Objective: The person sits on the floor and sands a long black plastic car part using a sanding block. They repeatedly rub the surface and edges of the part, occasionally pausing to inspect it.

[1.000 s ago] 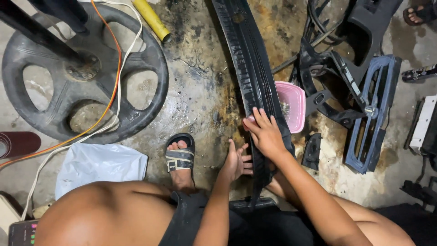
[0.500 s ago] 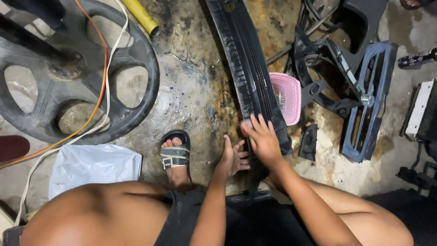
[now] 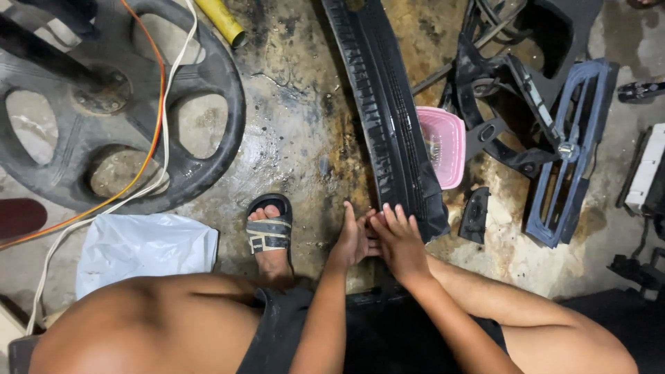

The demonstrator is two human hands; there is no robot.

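A long black ribbed plastic trim panel (image 3: 384,111) lies on the stained concrete floor and runs from the top of the view down to my lap. My left hand (image 3: 353,239) rests against the panel's near left edge, fingers straight and together. My right hand (image 3: 398,242) lies flat on the panel's near end, fingers spread, touching the left hand. Neither hand closes around anything. My left foot in a black sandal (image 3: 269,232) stands just left of the hands.
A pink plastic basket (image 3: 443,145) sits right of the panel. Black and blue car parts (image 3: 554,145) lie further right. A large black wheel-shaped base (image 3: 118,104) with orange and white cables, a yellow tube (image 3: 222,21) and a white plastic bag (image 3: 142,249) are on the left.
Both hands have slid down toward me along the panel's near end and come closer together. The camera view has shifted slightly.
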